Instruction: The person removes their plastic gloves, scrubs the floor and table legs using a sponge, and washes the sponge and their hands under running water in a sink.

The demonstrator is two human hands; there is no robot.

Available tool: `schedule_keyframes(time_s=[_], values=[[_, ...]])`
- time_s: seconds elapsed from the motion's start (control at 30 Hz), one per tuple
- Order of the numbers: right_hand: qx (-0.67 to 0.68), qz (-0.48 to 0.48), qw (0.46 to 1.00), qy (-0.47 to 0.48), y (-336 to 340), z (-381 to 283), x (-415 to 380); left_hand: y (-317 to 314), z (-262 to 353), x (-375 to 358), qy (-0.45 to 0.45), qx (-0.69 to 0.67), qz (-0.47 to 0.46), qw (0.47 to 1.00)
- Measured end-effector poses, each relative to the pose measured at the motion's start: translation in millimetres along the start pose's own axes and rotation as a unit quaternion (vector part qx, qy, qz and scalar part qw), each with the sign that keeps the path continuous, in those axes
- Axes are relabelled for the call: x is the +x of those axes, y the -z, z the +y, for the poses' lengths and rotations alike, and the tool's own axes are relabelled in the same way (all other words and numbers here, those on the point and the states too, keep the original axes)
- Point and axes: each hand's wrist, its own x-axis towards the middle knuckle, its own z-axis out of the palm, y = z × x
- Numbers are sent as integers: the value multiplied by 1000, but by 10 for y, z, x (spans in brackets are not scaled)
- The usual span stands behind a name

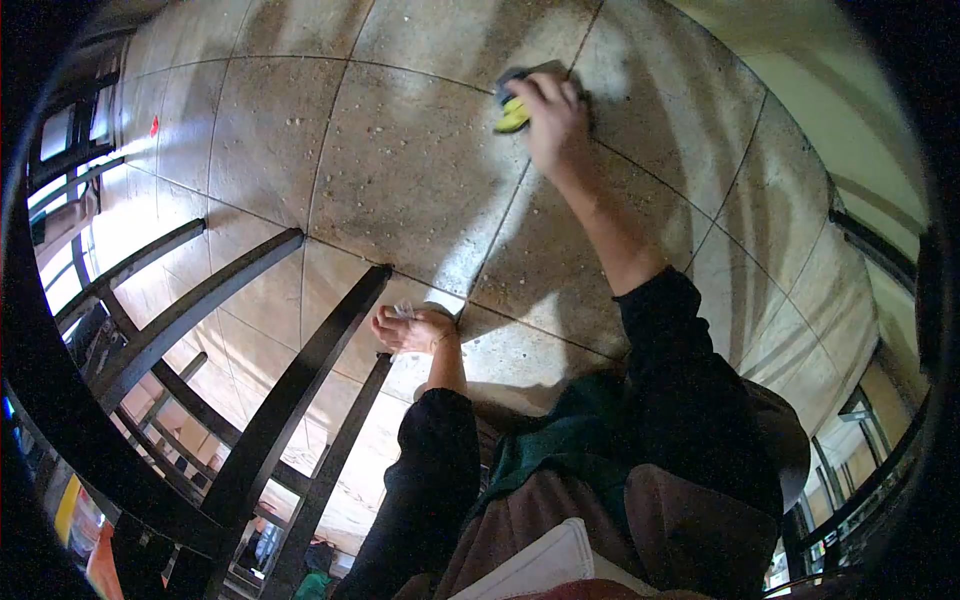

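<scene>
My right hand (557, 118) is wrapped round a yellow and dark grey sponge or scrubber (512, 116), pressed to the tiled surface (400, 180) near the top middle. Small pale crumbs lie scattered over the beige tiles to its left. Lower down, my left hand (415, 329) is closed round a small clear, whitish object (404, 311), too small to name. It is beside the ends of dark metal bars. Both forearms show below dark sleeves.
Dark metal bars (300, 385) fan out at the left and lower left. A small red scrap (154, 126) lies at the upper left. A pale green wall (850, 110) curves along the right, with a dark bar (872, 246) near it.
</scene>
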Motion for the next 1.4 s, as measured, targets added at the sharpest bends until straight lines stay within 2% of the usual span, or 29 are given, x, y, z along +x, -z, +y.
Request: schedule_keyframes(time_s=[0.03,0.1,0.13,0.2,0.27,0.3,0.37,0.4,0.43,0.47,0.53,0.57,0.63,0.7,0.73,0.8,0.87,0.93,0.97,1.03,1.07,1.23,1.27,1.3,1.33,1.37,1.4], values=[[1,1,1000,0,-5,0,32,-3,2,-3,0,0,2,1000],[95,-12,995,-17,23,-45,218,26,12,1,4,-5,-36,999],[37,3,996,-76,122,-6,380,11,-13,2,6,-1,-34,999],[-7,102,992,-70,58,463,822,-67,-62,-7,-4,3,0,1000],[106,129,983,-77,215,644,1228,-23,-26,-19,1,15,-5,1000],[112,129,983,-74,166,603,1330,-20,-17,-17,5,25,-11,1000],[6,96,958,-271,62,478,1475,-82,-74,-9,3,25,-3,1000],[13,97,958,-269,-81,511,1460,-80,-59,-6,1,21,0,1000],[-94,138,972,-163,-263,515,1327,-72,-57,-19,0,19,1,1000],[-200,176,962,-54,-467,529,1195,-52,-45,-30,-4,1,7,1000],[-185,55,981,18,-687,334,884,-31,0,-21,7,-3,19,1000],[-129,33,989,65,-642,127,757,-28,15,-19,16,-8,28,999],[-14,-91,987,129,-614,-166,604,-13,28,-25,23,11,26,999],[84,-129,977,146,-642,-403,632,-15,16,-20,17,5,6,1000],[94,-132,976,147,-692,-440,760,-100,-65,-36,-10,-1,33,999],[146,40,961,230,-769,-462,1189,-55,-20,-20,-25,8,52,998],[33,72,988,132,-459,-751,1488,-168,-85,-49,4,-50,44,998],[37,81,994,56,-635,-749,1733,-18,48,-20,-2,-20,53,998],[41,80,995,52,-807,-709,1766,-11,45,-24,1,-19,38,999],[-130,142,981,19,-1071,-683,1726,9,62,-17,8,-18,30,999],[-148,143,978,22,-1122,-713,1683,18,61,-6,16,-21,19,999],[-48,79,990,107,-1201,-980,954,4,61,26,13,-31,17,999],[-21,3,990,140,-1177,-1032,817,-22,30,-13,17,-55,23,998],[7,-72,983,171,-1167,-1075,759,-34,-17,-56,18,-55,21,998],[8,-69,983,170,-1175,-1099,808,-53,-67,-64,13,-65,22,998],[71,-75,980,172,-1157,-1112,939,-91,-64,-5,2,-80,25,996],[134,-86,972,173,-1161,-1107,1007,-76,-58,-7,-7,-28,12,1000]])
